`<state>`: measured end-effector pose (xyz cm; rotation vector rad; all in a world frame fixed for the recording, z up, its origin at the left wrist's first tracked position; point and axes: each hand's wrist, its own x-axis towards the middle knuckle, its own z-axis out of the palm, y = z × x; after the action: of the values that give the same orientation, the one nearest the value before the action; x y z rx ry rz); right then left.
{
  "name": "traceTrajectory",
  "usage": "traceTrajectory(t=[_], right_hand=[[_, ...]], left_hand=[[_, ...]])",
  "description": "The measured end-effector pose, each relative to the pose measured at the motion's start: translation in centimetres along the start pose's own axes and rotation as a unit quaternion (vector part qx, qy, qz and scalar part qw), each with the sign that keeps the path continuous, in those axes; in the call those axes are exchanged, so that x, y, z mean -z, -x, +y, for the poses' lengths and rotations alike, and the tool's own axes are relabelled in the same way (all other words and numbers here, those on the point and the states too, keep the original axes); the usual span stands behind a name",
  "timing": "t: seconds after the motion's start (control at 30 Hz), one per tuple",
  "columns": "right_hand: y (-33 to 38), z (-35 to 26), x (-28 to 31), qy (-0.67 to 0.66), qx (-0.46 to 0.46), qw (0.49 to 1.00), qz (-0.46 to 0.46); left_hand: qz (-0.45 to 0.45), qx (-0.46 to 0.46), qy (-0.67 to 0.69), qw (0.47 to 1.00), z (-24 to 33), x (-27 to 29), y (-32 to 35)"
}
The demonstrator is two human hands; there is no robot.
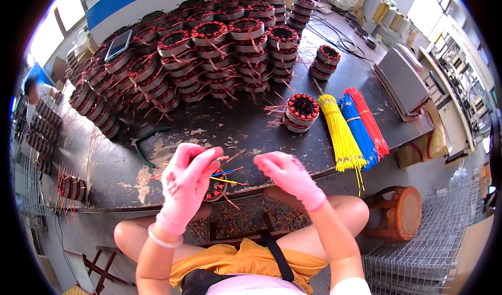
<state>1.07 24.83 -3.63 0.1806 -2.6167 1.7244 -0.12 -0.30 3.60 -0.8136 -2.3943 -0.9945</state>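
My left hand (185, 182), in a pink glove, is closed in a pinch above a motor stator (216, 191) at the table's near edge. A short reddish-brown wire end pokes out from its fingertips. The stator has red windings and is partly covered by that hand. Blue, yellow and red leads stick out of it to the right. My right hand (286, 176), also in a pink glove, is raised to the right of the stator, apart from it. Its fingers are curled together, and whatever is between them is too small to make out.
Tall stacks of stators (209, 59) fill the back and left. Bundles of yellow wires (341, 133), blue wires (358, 130) and red wires (368, 120) lie right, beside two stacked stators (301, 113). Green-handled pliers (144, 151) lie left. A wooden stool (397, 214) stands right.
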Motion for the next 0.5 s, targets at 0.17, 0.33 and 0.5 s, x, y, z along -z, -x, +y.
traceTrajectory(t=[0.17, 0.33, 0.5], right_hand=[[-4.0, -1.4, -3.6, -0.066, -0.181, 0.964, -0.182], [-2.8, -2.4, -4.6, -0.002, -0.121, 0.983, -0.138], [-2.6, -1.2, -5.0, -0.034, -0.137, 0.981, -0.129]], left_hand=[[-0.022, 0.107, 0.083, 0.991, -2.6, -3.2, 1.5], [-0.027, 0.139, 0.078, 0.987, -3.5, -2.8, 2.1], [-0.109, 0.118, -0.006, 0.987, -4.3, -1.5, 2.6]])
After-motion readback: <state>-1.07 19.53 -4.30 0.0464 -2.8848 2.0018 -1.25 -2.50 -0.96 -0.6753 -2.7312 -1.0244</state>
